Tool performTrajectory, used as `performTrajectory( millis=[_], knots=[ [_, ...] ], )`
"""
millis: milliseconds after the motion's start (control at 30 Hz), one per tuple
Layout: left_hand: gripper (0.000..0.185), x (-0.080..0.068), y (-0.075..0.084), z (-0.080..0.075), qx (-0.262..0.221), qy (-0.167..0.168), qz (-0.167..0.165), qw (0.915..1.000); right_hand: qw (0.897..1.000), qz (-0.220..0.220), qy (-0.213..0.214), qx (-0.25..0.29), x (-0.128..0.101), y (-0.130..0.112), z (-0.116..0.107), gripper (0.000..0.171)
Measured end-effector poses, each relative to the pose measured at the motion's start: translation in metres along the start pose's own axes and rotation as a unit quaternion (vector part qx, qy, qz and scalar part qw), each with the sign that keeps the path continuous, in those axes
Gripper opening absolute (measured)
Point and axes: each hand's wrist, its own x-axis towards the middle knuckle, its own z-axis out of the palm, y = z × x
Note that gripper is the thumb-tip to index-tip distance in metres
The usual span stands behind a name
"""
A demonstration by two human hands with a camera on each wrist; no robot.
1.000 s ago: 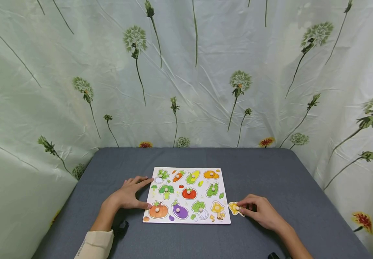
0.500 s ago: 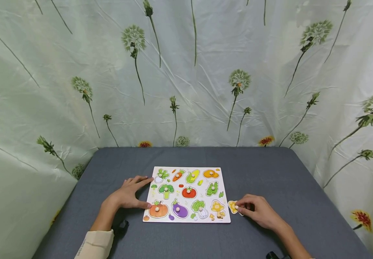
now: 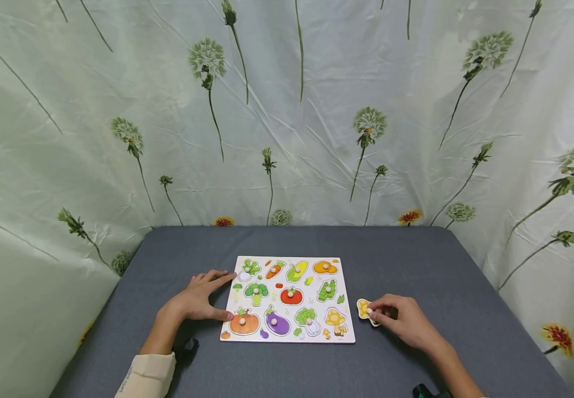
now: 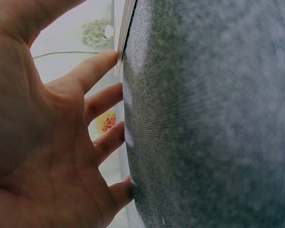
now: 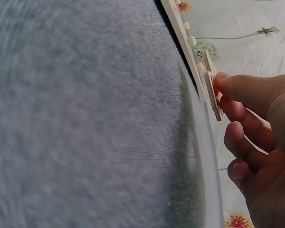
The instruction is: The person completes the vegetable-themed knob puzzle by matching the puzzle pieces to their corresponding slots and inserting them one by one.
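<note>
Head view shows a white wooden peg puzzle board (image 3: 287, 299) printed with vegetables lying flat on the grey cloth-covered desk (image 3: 416, 260). Most of its pieces sit in their slots: pumpkin, aubergine, tomato, broccoli and others. One small yellow knobbed puzzle piece (image 3: 364, 308) is out of the board, just beside its right edge, with the right hand (image 3: 401, 320) pinching it between thumb and fingertips; whether the piece touches the desk cannot be told. The left hand (image 3: 194, 298) lies with straight fingers on the desk, touching the board's left edge and steadying it. Judging by this, only the first piece is out or the last one left to seat. A pale green flower-printed curtain (image 3: 287, 110) surrounds the desk; nothing blocks either hand.
</note>
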Motion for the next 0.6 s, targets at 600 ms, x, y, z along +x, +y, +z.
performTrajectory(
  millis=[600],
  knots=[
    [0.109, -0.0004, 0.0001, 0.0005, -0.002, 0.001, -0.003, 1.0, 0.999, 0.017, 0.032, -0.015, 0.0027, -0.0086, 0.0003, 0.009]
  ],
)
